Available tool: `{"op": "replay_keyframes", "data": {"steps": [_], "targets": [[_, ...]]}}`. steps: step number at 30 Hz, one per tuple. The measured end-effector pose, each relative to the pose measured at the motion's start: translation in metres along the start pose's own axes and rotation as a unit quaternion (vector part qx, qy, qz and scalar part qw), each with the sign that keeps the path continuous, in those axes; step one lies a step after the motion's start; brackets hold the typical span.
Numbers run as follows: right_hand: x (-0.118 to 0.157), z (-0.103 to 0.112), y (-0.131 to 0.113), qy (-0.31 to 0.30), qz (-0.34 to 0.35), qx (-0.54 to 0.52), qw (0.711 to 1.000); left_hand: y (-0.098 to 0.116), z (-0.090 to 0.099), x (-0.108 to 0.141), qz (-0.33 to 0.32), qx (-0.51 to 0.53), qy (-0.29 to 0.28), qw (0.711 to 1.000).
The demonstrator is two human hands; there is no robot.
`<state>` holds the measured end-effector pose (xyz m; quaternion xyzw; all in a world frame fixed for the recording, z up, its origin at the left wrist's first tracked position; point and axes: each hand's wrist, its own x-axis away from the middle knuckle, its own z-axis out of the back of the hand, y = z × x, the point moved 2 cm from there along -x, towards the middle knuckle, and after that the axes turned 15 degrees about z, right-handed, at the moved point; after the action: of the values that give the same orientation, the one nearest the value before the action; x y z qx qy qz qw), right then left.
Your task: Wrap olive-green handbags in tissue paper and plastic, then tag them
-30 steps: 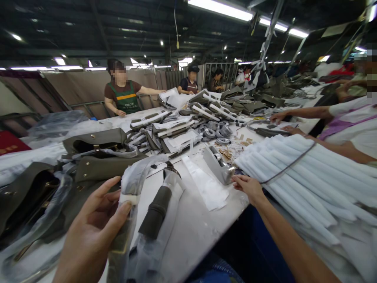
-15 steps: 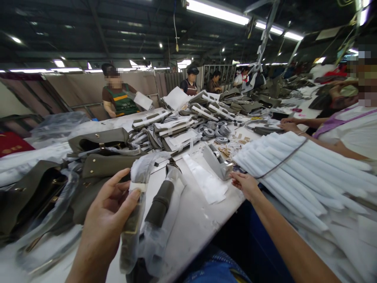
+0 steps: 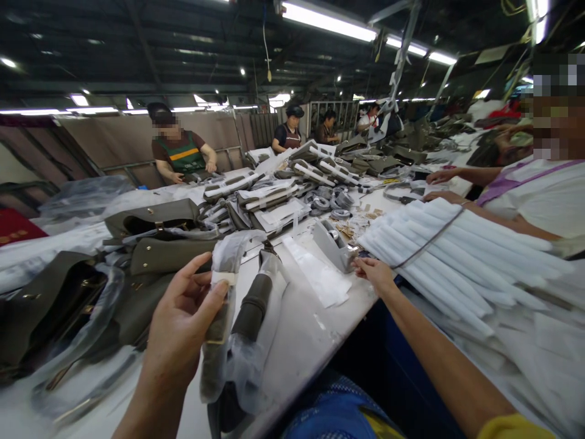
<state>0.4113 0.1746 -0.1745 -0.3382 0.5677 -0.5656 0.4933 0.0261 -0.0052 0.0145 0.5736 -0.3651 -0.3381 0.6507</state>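
My left hand is closed around a dark olive bag strap wrapped in translucent film, thumb pressed on a pale band near its top. Another part of the strap, also partly wrapped, lies just to the right on the table. At the front cutter of a grey tape dispenser, my right hand pinches the tape end; the clear tape itself hardly shows. White wrapping sheets lie between the straps and the dispenser. Olive handbags are left of my left hand.
A pile of wrapped straps covers the table's middle, with rolls of grey tape beside it. A banded bundle of white foam tubes lies right. A co-worker sits at right; another co-worker works across the table.
The view has shifted slightly, so both hands appear a little displaced. Their holds look the same. The co-worker across the table has lowered the white sheet and now has both hands at the table.
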Motion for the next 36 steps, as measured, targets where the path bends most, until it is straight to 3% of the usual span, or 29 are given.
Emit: {"op": "replay_keyframes", "data": {"steps": [5,8,12,16,20,26,29,36], "targets": [[0.024,0.013,-0.01,-0.009,0.03,0.053,0.998,-0.002,0.002,-0.003,-0.005,-0.002,-0.019,1.0],[0.045,0.006,-0.039,-0.049,0.078,0.061,0.994,-0.004,0.002,-0.007,-0.005,-0.001,-0.035,0.999],[0.074,-0.028,-0.114,-0.149,0.171,0.024,0.974,-0.006,-0.001,-0.009,-0.019,0.0,-0.061,0.998],[0.107,-0.07,-0.196,-0.282,0.274,-0.05,0.918,-0.008,-0.003,-0.009,-0.046,-0.01,-0.053,0.997],[0.133,-0.113,-0.24,-0.369,0.321,-0.094,0.867,-0.008,0.001,-0.008,-0.091,-0.048,-0.044,0.994],[0.138,-0.159,-0.249,-0.342,0.338,-0.047,0.876,-0.005,0.004,-0.001,-0.13,-0.1,-0.005,0.987],[0.136,-0.162,-0.248,-0.355,0.308,-0.046,0.881,-0.003,0.005,0.001,-0.127,-0.095,-0.011,0.987],[0.132,-0.157,-0.248,-0.374,0.284,-0.056,0.881,0.0,0.005,0.003,-0.073,-0.053,-0.095,0.991]]}}
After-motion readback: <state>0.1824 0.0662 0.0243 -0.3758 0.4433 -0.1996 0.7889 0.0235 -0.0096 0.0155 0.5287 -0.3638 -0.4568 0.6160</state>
